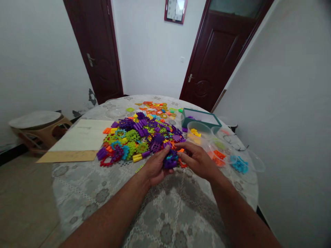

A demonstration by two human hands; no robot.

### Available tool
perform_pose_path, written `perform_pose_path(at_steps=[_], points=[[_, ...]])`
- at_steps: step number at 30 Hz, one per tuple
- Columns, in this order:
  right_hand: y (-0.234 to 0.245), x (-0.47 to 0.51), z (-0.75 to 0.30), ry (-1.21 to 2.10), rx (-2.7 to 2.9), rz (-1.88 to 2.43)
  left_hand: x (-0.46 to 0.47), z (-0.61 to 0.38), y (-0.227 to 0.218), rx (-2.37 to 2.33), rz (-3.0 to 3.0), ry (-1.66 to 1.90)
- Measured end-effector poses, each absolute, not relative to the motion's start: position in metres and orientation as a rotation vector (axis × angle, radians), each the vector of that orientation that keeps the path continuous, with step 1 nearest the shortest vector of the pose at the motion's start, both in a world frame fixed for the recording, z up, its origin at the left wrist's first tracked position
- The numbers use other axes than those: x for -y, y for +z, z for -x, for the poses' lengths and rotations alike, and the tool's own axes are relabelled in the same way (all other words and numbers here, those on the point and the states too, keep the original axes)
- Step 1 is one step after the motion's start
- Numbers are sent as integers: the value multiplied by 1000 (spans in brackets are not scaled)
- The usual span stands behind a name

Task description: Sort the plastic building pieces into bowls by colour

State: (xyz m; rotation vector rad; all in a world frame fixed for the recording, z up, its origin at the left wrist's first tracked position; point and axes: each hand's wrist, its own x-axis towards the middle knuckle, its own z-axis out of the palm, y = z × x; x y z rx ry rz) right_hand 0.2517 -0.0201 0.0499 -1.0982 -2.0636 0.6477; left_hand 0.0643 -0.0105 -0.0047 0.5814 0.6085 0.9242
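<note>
My left hand (156, 167) is cupped around several purple and blue plastic building pieces (170, 162), thumb on top. Close against them from the right, my right hand (195, 158) has its fingers curled in; an orange bit shows by its fingertips, but I cannot tell whether they pinch it. Just beyond both hands lies a big heap of interlocking plastic pieces (133, 135) in purple, green, blue, yellow, orange and red. At the heap's near edge rests a yellow and purple connector (141, 156).
Clear tubs on the right hold yellow pieces (195, 132), orange pieces (219, 156) and blue pieces (240, 164). Behind them stands a green-edged box (201, 117). Orange pieces (152, 109) lie at the back. A paper sheet (80, 136) overlaps the left table edge; a stool (36, 120) stands beyond.
</note>
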Motion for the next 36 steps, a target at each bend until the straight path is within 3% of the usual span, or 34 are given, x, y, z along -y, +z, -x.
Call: perform_pose_path(at_steps=[7,15,21,25,30,36], points=[[43,16,-254,531,2201,867,10,-63,-1,-629,-479,876],[43,11,-260,541,1791,1337,7,-57,2,-545,-348,810],[67,-7,-293,700,2033,1490,10,-58,5,-647,-386,889],[81,-55,-323,688,1805,1645,11,-58,7,-654,-432,913],[86,-108,-348,415,1313,1574,8,-58,3,-682,-428,941],[71,-52,-307,442,1594,1490,6,-57,5,-677,-331,1004]])
